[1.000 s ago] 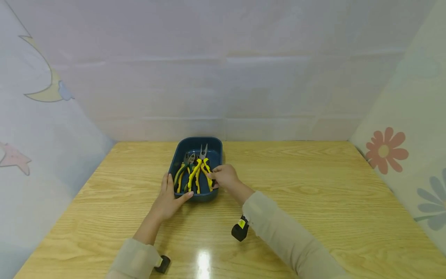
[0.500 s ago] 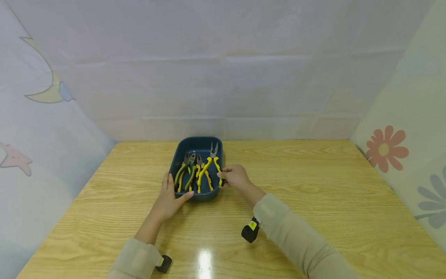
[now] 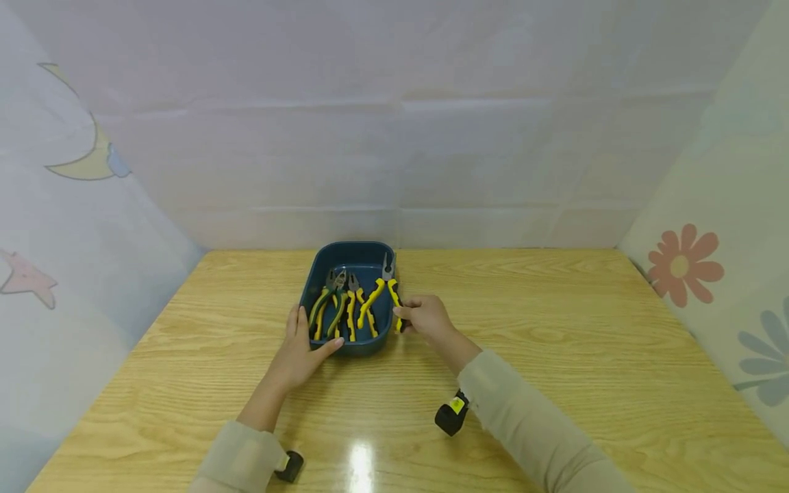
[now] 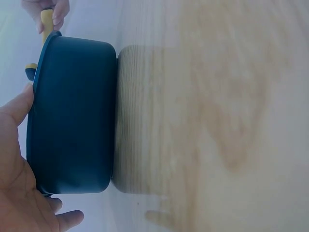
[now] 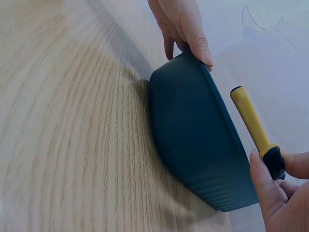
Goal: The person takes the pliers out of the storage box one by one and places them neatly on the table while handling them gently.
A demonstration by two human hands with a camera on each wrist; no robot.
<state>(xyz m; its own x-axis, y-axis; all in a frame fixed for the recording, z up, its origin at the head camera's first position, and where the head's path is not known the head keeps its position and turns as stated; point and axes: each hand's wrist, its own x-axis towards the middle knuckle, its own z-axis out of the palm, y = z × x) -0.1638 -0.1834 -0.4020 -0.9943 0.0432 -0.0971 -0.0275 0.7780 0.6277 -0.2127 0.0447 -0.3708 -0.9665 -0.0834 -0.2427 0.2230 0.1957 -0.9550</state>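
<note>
Two hands, one tray (image 3: pixel 364 348), one table (image 3: pixel 555 356). My right hand (image 3: pixel 428 318) pinches one handle of one pair of pliers (image 3: pixel 387 276), thumb and fingers together on it; those pliers are over tray's right rim, two handles splayed. My left hand (image 3: pixel 298 352) touches tray's near-left corner, thumb and fingers spread apart. Inside tray, at least three other pliers (image 3: pixel 351 311).

Had left hand (image 3: pixel 298 352) at the near left corner of the tray (image 3: pixel 362 350), right hand (image 3: pixel 428 318) just right of it, pair of pliers (image 3: pixel 387 272) above its right rim. Saw other pliers (image 3: pixel 351 315) inside it, table (image 3: pixel 555 329) beneath it, backdrop (image 3: pixel 431 157) behind it, flower print (image 3: pixel 679 266) well to its right.
</note>
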